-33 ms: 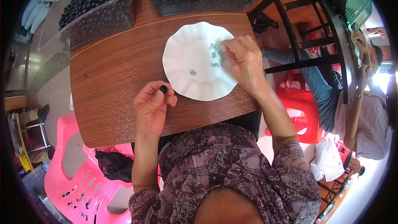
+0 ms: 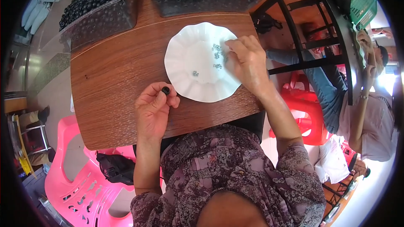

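Note:
My left hand (image 2: 152,108) pinches a small black ring-shaped part (image 2: 166,90) between thumb and fingers, its hollow end facing up. It is just off the lower left rim of a white scalloped plate (image 2: 185,80). Several tiny grey-green pieces (image 2: 217,51) lie in clusters on the right side of the plate, with one more small cluster (image 2: 195,73) lower left of its middle. Over the plate's right rim, my right hand (image 2: 249,61) has its thumb and fingers drawn together beside the clusters. Its fingertips are slightly blurred, and anything in them is too small to make out.
Two clear tubs full of black ring-shaped parts, one at the left (image 2: 99,14) and one in the middle (image 2: 206,2), stand along the far side of the wooden table (image 2: 113,75). A pink chair (image 2: 69,176) is at lower left. Red stools (image 2: 305,111) and a seated person (image 2: 362,113) are at right.

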Motion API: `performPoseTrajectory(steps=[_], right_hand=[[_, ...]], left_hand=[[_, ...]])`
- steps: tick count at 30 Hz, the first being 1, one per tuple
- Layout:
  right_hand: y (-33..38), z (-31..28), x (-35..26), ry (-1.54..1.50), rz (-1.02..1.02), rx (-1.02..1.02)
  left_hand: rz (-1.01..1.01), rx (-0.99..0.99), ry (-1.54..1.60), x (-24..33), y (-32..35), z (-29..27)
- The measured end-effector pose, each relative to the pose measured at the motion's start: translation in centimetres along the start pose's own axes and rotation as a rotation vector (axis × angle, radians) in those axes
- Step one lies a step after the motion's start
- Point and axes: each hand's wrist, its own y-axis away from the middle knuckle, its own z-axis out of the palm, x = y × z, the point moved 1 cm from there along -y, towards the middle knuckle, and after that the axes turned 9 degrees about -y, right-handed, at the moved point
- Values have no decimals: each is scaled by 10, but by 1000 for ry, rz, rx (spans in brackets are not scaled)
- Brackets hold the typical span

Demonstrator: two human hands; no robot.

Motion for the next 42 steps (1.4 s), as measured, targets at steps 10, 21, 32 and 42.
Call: performPoseTrajectory(steps=[10, 21, 32, 42], right_hand=[[-6, 11, 0, -139, 39, -10], [-17, 18, 7, -120, -10, -6], [-22, 36, 18, -2, -116, -149], [-9, 2, -31, -499, 254, -221]], left_hand=[[27, -28, 27, -2, -2, -2], [41, -51, 38, -3, -4, -6], [52, -51, 22, -3, -5, -4], [57, 3, 5, -1, 6, 10]])
